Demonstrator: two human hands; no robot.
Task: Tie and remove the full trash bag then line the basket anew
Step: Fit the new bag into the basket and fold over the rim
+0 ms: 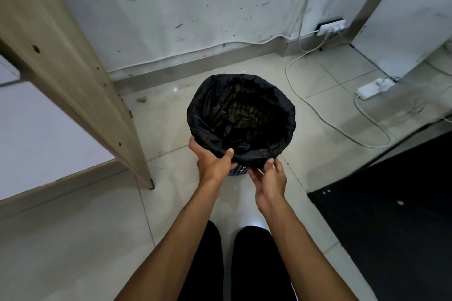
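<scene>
Head view: bag (241, 115) lines basket (238, 170) on floor. My left hand (212, 161) pinches near rim fold, right hand (267, 173) half-open touching it. I'd tug the cuff evenly down, no tearing.

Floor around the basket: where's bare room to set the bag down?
Bare tile lies left of the basket, between it and the wooden panel, and behind it toward the wall. The right side is crowded with white cables and a power strip.

No readable text anywhere: no labels, brands, numbers or signs. Bag (241, 115), basket (238, 170), wall (195, 7) and both power strips (331, 27) show no legible print. The wall carries scuffs only, not writing.
</scene>
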